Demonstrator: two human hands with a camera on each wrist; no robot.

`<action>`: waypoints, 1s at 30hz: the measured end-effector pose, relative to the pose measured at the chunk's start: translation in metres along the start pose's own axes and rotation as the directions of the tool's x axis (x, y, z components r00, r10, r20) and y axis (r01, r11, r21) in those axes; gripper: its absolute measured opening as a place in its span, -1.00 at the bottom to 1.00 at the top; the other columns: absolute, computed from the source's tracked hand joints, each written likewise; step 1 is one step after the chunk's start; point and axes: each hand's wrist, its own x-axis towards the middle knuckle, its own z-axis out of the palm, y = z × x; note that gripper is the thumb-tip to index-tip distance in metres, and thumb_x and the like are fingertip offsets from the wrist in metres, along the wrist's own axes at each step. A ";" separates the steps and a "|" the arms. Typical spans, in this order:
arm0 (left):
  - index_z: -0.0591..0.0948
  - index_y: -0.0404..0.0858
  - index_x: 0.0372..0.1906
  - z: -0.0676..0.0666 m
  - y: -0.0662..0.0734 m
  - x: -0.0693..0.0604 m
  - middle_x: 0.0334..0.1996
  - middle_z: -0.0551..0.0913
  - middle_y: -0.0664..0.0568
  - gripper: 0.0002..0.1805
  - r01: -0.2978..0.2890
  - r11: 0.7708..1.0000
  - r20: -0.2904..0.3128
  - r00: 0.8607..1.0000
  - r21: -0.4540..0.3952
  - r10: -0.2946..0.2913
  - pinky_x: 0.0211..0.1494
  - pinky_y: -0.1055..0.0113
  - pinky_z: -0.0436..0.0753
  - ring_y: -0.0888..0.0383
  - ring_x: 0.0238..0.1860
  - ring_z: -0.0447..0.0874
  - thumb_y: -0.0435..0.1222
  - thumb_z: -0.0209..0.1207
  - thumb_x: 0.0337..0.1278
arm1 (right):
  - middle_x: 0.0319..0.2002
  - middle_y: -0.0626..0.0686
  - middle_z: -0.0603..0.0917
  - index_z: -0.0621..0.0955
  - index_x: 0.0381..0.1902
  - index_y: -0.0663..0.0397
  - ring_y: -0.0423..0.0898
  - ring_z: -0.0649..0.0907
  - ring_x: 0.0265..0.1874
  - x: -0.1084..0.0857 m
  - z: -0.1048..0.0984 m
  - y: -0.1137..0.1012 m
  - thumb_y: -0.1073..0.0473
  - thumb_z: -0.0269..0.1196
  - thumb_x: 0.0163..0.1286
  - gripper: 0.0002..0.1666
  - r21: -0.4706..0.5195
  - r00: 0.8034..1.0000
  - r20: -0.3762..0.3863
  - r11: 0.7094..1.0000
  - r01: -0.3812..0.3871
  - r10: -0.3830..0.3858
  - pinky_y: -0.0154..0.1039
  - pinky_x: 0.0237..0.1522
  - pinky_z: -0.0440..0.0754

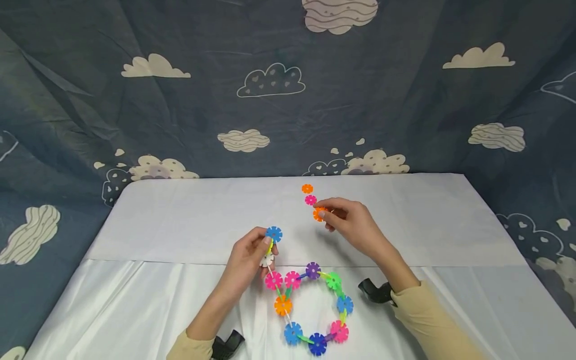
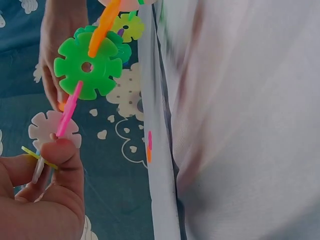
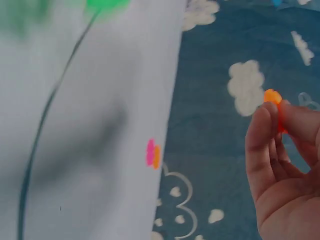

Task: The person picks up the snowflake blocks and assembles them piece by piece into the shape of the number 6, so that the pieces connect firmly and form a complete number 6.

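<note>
A chain of notched, flower-shaped plastic discs in many colors hangs in a loop, with a purple disc point(image 1: 313, 270) at its top and a dark blue disc point(image 1: 317, 344) at its bottom. Near the chain's upper end, my left hand point(image 1: 247, 256) pinches it between thumb and fingers, around a yellow disc point(image 1: 270, 247) and a white one. A blue disc point(image 1: 273, 234) tops that end. Up and to the right, my right hand point(image 1: 353, 222) pinches a single orange disc point(image 3: 272, 96), apart from the chain. In the left wrist view a green disc point(image 2: 87, 66) hangs beyond the left fingers.
A loose pink disc point(image 1: 310, 200) and a loose orange disc point(image 1: 307, 188) lie near the table's back edge. White cloth point(image 1: 180, 215) covers the table. Behind it hangs a dark cloud-patterned curtain point(image 1: 202, 115). Black wrist straps point(image 1: 375, 291) sit at both cuffs.
</note>
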 end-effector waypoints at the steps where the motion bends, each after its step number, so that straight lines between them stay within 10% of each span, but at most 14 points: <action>1: 0.50 -0.29 0.01 0.000 0.000 0.000 -0.25 0.56 -0.38 -0.81 0.004 1.000 -0.001 1.000 0.000 -0.004 -0.56 0.44 0.48 0.13 -0.58 0.46 -0.27 -0.04 0.53 | -0.28 -0.03 0.68 0.67 0.05 -0.08 -0.04 0.63 -0.43 -0.006 0.000 -0.003 0.18 0.31 0.38 -0.71 0.013 1.000 -0.005 1.000 0.008 -0.008 -0.06 -0.27 0.68; 16: 0.47 -0.30 0.01 -0.001 -0.005 0.004 -0.30 0.63 -0.33 -0.82 0.089 0.995 -0.018 0.996 -0.053 -0.090 -0.62 0.46 0.31 0.16 -0.64 0.44 -0.28 0.02 0.49 | -0.25 0.04 0.68 0.64 -0.02 0.03 -0.05 0.69 -0.33 -0.054 0.012 -0.019 0.29 0.31 0.36 -0.76 0.189 0.995 -0.098 0.982 0.024 -0.005 -0.25 -0.19 0.69; 30: 0.54 -0.20 -0.01 0.006 0.011 -0.007 -0.36 0.53 -0.28 -0.79 -0.003 1.000 0.058 0.998 -0.001 0.004 -0.57 0.43 0.35 0.13 -0.55 0.41 -0.17 0.01 0.50 | -0.23 -0.06 0.72 0.66 -0.10 0.00 -0.14 0.73 -0.24 -0.056 0.049 -0.028 0.27 0.29 0.37 -0.84 0.186 0.970 -0.171 0.961 0.204 -0.172 -0.23 -0.13 0.68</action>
